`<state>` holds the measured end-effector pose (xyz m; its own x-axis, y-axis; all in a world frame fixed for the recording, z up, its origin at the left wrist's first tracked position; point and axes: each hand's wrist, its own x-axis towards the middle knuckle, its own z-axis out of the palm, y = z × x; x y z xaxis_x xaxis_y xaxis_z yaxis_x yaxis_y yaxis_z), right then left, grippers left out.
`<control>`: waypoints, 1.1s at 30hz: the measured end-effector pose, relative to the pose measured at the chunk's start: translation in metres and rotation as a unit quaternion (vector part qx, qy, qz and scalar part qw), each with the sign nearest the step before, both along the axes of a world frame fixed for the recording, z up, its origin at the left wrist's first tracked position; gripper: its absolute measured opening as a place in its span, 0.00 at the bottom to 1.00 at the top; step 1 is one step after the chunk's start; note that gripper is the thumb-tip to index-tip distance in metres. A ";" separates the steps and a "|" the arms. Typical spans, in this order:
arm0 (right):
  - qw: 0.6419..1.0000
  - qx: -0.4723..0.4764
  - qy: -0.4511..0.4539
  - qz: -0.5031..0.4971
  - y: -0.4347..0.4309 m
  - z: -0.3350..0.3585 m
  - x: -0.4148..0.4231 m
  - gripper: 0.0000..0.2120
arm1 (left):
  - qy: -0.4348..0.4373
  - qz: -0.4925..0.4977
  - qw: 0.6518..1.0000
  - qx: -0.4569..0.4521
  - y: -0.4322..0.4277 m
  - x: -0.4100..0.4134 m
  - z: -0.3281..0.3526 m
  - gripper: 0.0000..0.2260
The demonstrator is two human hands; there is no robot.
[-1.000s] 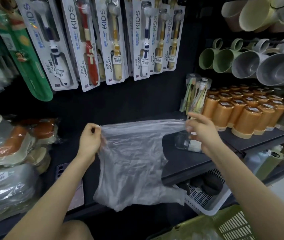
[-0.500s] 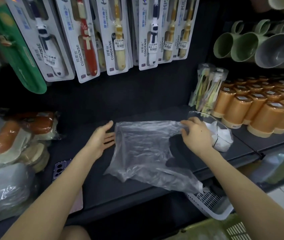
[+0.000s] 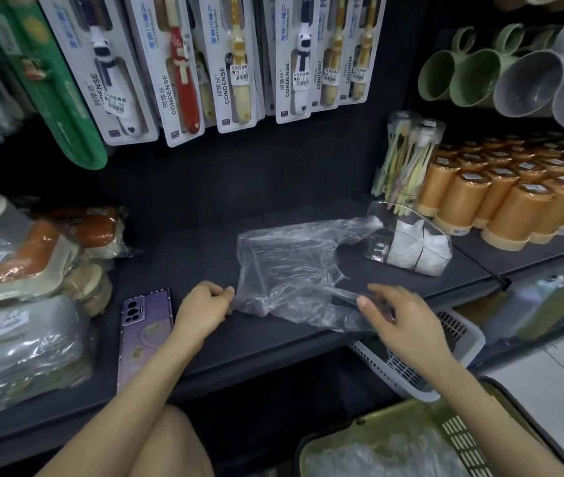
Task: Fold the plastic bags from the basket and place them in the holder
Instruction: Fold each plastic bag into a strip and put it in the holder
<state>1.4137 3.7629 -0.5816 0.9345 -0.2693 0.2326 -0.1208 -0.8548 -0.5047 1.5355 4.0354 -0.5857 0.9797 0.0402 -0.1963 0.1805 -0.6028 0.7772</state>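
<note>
Clear plastic bag (image 3: 294,266) lies flat and crumpled on the dark shelf (image 3: 184,256), handles toward 1 o'clock, near edge at the shelf's front lip. My left hand (image 3: 203,306) is at the bag's 8 o'clock corner, fingers curled in and pinching that corner. My right hand (image 3: 401,318) is over the bag's 5 o'clock edge, fingers spread apart and nearly straight, thumb on the film, gripping nothing. The clear holder (image 3: 382,218) stands at 2 o'clock from the bag, just beside its handles, with folded white bags (image 3: 411,246) inside. The green basket (image 3: 377,416) sits below the shelf at 5 o'clock with more bags in it. A purple phone (image 3: 146,325) lies at 9 o'clock from my left hand.
</note>
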 end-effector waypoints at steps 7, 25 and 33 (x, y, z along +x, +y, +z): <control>0.990 0.129 -0.023 -0.042 -0.002 -0.019 -0.004 0.06 | 0.077 0.042 0.983 -0.160 -0.005 -0.004 0.013 0.02; 0.935 0.346 -0.069 -0.037 -0.027 -0.019 -0.019 0.14 | 0.037 0.166 0.961 -0.218 0.020 -0.008 0.001 0.07; 0.942 0.313 -0.075 -0.093 -0.017 0.014 -0.018 0.20 | -0.129 0.003 0.973 0.190 0.026 -0.027 0.011 0.16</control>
<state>1.3953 3.7463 -0.5679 0.8271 -0.5532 0.0996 -0.1260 -0.3550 -0.9263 1.5086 4.0618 -0.5749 0.9939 0.0671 0.0871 0.0123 -0.8551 0.5183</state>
